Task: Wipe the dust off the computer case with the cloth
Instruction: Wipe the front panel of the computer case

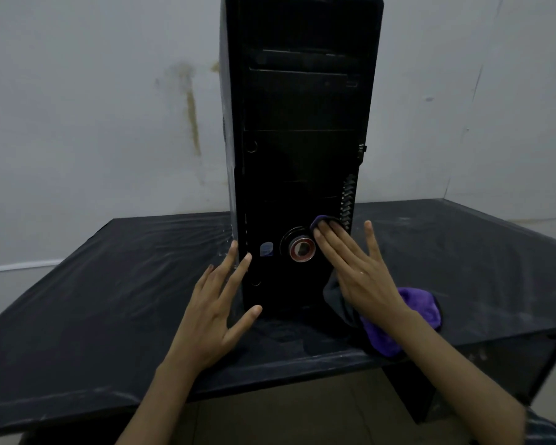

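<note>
A tall black computer case (299, 123) stands upright on a black table (109, 284), its front panel facing me. A round red-ringed button (302, 248) sits low on the panel. My right hand (353, 268) lies flat with straight fingers on the lower right of the panel, pressing a purple and grey cloth (408, 313) against it. The cloth peeks out above the fingertips and hangs down past the wrist. My left hand (219, 303) has its fingers spread and straight, touching the lower left edge of the case.
The table's front edge (270, 374) runs just below my wrists. A stained grey wall (109, 107) rises behind the case. Dust streaks show on the table surface at the right (463, 239). A dark table leg (414, 393) stands under the right side.
</note>
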